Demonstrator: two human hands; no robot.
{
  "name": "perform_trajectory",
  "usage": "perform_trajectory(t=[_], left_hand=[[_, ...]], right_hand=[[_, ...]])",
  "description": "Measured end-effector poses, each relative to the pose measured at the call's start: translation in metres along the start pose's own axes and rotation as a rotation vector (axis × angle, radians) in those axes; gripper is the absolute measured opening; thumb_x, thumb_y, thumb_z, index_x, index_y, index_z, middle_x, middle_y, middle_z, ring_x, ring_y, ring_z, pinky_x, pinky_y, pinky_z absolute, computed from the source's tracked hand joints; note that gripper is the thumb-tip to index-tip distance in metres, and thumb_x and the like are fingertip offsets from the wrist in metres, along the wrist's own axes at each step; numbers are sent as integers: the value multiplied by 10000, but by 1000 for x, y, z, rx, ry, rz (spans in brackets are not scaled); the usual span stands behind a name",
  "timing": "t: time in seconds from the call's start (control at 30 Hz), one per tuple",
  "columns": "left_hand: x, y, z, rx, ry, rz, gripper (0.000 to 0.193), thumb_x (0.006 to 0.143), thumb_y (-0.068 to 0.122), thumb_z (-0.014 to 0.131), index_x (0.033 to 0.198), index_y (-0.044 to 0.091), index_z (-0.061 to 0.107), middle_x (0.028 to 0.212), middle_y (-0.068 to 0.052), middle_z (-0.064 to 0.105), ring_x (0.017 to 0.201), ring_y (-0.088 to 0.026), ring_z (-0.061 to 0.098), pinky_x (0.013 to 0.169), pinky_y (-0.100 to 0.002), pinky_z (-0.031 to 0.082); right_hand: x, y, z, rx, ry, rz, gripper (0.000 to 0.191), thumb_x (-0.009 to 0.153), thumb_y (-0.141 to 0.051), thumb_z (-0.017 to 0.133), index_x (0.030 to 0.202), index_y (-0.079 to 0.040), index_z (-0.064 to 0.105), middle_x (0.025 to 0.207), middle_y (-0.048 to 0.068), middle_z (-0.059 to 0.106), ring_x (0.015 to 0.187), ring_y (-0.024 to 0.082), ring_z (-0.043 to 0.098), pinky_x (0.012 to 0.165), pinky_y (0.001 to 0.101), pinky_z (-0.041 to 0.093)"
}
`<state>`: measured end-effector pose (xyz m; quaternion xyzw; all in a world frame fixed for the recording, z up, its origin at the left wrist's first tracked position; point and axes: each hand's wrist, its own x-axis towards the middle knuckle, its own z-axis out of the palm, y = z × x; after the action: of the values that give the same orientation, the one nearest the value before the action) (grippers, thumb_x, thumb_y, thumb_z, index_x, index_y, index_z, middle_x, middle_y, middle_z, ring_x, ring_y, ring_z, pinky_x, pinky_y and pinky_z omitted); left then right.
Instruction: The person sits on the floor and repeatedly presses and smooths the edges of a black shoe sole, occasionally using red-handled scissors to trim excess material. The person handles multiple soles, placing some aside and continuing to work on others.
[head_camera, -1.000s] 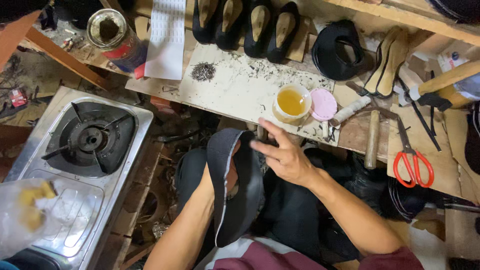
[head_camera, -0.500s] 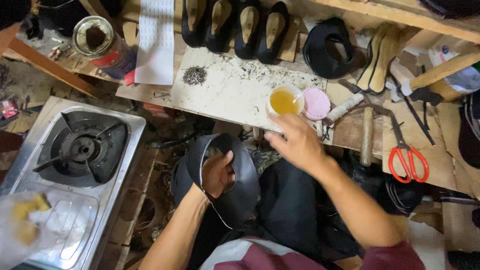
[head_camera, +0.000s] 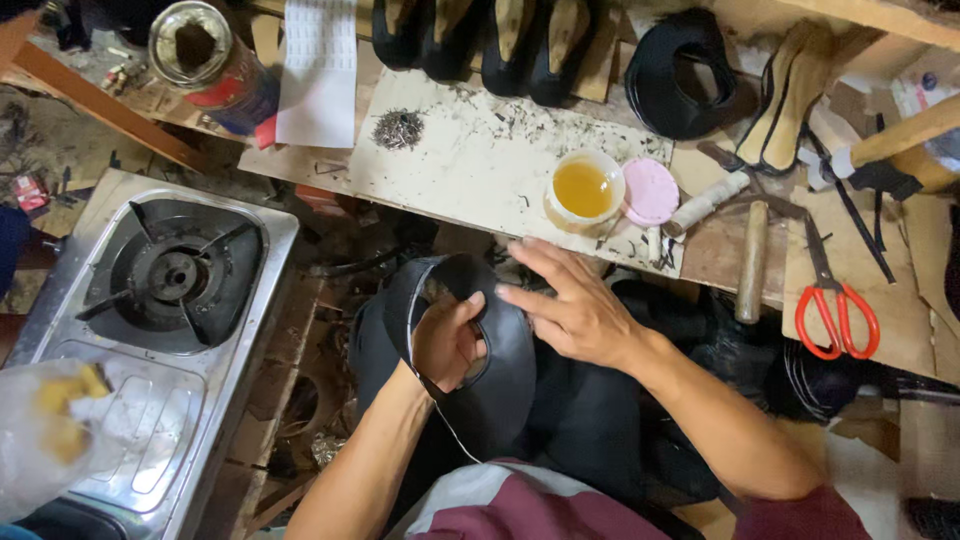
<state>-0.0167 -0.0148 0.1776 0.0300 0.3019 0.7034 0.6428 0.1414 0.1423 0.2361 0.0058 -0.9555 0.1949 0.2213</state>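
Observation:
My left hand (head_camera: 447, 342) is inside a black leather shoe upper (head_camera: 503, 370) and grips its edge over my lap. Flat, with fingers spread, my right hand (head_camera: 572, 305) lies on the outside of the same upper and presses on it. Just beyond the hands, on the worn white board (head_camera: 480, 165), stand a small cup of yellow glue (head_camera: 584, 188) and its pink lid (head_camera: 650, 192).
A single-burner gas stove (head_camera: 170, 275) sits at the left. On the bench lie red-handled scissors (head_camera: 835, 305), a hammer (head_camera: 752, 260), a pile of small nails (head_camera: 398, 128), a tin can (head_camera: 195, 50), a row of black shoes (head_camera: 480, 40) and insoles (head_camera: 785, 95).
My right hand came back from beside the glue cup onto the upper. My left hand shifted inside the upper, which turned a little in my lap.

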Motion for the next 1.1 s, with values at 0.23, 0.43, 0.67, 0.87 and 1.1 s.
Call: perform_trajectory(t=[0.23,0.43,0.67,0.87,1.1], left_hand=[[-4,-10,-1,-19,-6,99,255,1016,110,581,1253,17,582,1199,-118,684,1050,-237,705,911,-429,597],[-9,-8,3,-71,-39,93,248,1016,139,564,1245,61,619,1165,-105,700,992,-240,707,812,-406,585],[-2,-12,-14,-16,146,168,237,1042,270,580,929,67,624,840,-54,637,715,-167,642,635,-318,536],[-3,-30,-41,324,-90,-58,409,1011,271,653,653,108,541,534,29,473,425,-84,398,404,-252,290],[-10,-32,-41,303,175,22,246,940,147,688,743,131,542,604,73,447,498,-40,361,445,-233,259]], right_hand=[[-14,2,-12,131,-9,-61,553,727,33,731,1228,-198,713,1533,159,479,1445,396,460,1198,477,407],[-18,-6,-9,72,6,-51,586,724,65,729,1272,-143,707,1512,196,484,1430,403,469,1177,477,408],[-23,-24,-8,478,-86,425,564,839,-87,784,1374,-59,609,1018,99,744,871,187,731,803,305,596],[-7,10,-21,105,-5,540,439,904,-210,758,1317,-74,693,992,101,743,893,217,718,805,345,578],[7,78,-39,-436,47,337,560,673,-411,889,1078,-36,792,1488,279,482,1361,527,410,1050,610,322]])
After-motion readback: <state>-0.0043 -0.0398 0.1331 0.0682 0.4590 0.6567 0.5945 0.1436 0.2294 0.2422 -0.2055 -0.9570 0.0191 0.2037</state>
